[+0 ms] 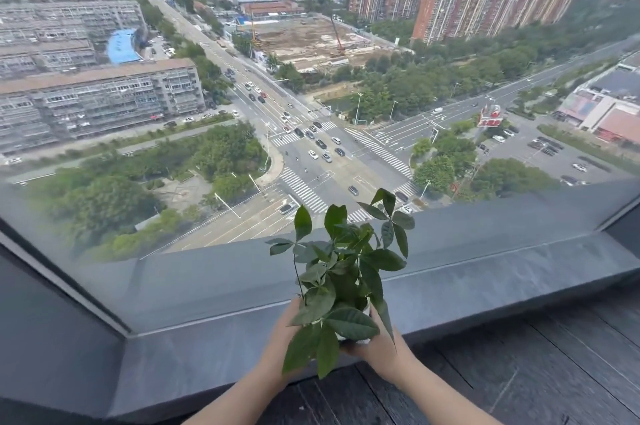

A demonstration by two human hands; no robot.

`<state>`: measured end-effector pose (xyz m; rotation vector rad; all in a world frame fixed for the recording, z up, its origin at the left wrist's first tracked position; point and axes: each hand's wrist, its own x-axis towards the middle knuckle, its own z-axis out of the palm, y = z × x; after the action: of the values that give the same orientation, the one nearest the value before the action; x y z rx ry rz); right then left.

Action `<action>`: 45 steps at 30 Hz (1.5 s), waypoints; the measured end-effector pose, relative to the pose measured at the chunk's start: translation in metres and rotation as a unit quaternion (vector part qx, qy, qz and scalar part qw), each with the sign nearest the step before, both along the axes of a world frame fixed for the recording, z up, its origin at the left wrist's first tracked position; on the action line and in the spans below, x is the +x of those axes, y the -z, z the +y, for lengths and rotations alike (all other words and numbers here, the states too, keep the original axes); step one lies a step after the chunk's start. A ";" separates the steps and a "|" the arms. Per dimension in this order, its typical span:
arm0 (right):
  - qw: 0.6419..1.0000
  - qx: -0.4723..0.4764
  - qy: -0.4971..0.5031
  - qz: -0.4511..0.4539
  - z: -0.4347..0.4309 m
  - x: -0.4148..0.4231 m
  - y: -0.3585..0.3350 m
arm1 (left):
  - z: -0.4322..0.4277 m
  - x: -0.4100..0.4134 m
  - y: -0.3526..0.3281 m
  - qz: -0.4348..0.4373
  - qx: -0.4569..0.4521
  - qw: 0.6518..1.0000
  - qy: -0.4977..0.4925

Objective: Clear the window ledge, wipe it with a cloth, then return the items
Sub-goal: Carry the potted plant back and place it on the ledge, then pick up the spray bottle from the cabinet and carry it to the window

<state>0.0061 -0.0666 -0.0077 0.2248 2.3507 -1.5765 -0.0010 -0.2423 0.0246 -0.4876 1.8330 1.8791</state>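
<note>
A leafy green potted plant [341, 272] is held between both hands over the near edge of the grey stone window ledge [485, 282]. Its pot is almost wholly hidden by leaves and fingers; only a sliver of white shows near the bottom. My left hand [282, 334] wraps the pot's left side, and my right hand [375, 345] cups its right side and underside. I cannot tell whether the pot rests on the ledge or hangs just above it. No cloth is in view.
The ledge runs from lower left to upper right below a large window pane [207, 147] that looks down on a city crossing. Dark wooden floorboards [536, 372] lie at lower right. A dark window frame [52, 303] closes the left side.
</note>
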 end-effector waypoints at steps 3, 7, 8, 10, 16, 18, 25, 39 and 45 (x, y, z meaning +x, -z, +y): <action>1.000 -0.023 0.004 0.003 -0.002 0.003 -0.005 | 0.002 -0.001 -0.006 0.013 0.035 0.999 -0.024; 1.000 -0.010 -0.011 -0.011 -0.001 0.009 -0.011 | -0.011 0.005 0.009 0.047 -0.091 0.992 0.078; 1.000 0.000 -0.012 -0.028 0.003 0.013 -0.014 | -0.018 0.008 0.011 0.047 -0.115 0.987 0.104; 0.997 0.019 0.009 -0.081 0.012 0.026 -0.026 | -0.038 0.014 0.007 0.058 -0.217 0.962 0.154; 0.975 0.105 0.081 -0.180 0.042 0.058 -0.148 | -0.094 0.020 -0.116 0.019 -0.309 0.931 0.193; 0.974 0.117 0.092 -0.171 0.043 0.060 -0.209 | -0.105 0.023 -0.182 0.040 -0.306 0.933 0.183; 0.982 0.149 0.017 -0.114 0.003 0.078 -0.453 | -0.119 0.061 -0.416 0.089 -0.284 0.935 0.194; 0.978 -0.024 -0.169 0.116 -0.213 0.239 -0.806 | -0.246 0.347 -0.756 0.206 -0.119 0.968 -0.076; 0.920 -0.105 -0.347 0.149 -0.375 0.356 -0.889 | -0.362 0.532 -0.809 0.196 -0.132 0.931 -0.277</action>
<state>0.3616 -0.4416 0.8815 -0.8575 2.0657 -1.5268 0.5306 -0.6043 0.8338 -0.8451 2.4261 2.2190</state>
